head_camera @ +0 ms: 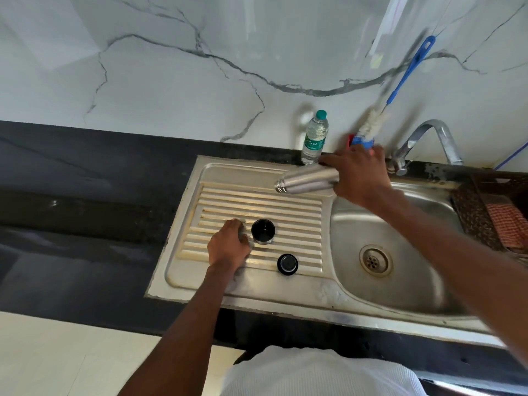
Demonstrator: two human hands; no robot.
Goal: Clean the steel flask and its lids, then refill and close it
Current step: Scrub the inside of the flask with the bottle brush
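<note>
The steel flask (307,180) is a plain brushed-metal bottle, lying on its side in the air above the back of the draining board (257,207), its threaded open neck pointing left. The right hand (358,174) wraps round its base end, fingers curled over the top, so the body and neck stick out to the left of the knuckles. Down on the ridges stands the cup lid (263,231), open side up, dark inside with a steel wall. The left hand (228,245) rests just beside it, fingers curled loosely, fingertips close to the cup lid's left wall; whether they touch it I cannot tell. The black stopper (287,264) sits nearer the front edge, apart from both hands. A water bottle (314,138) stands behind by the wall.
</note>
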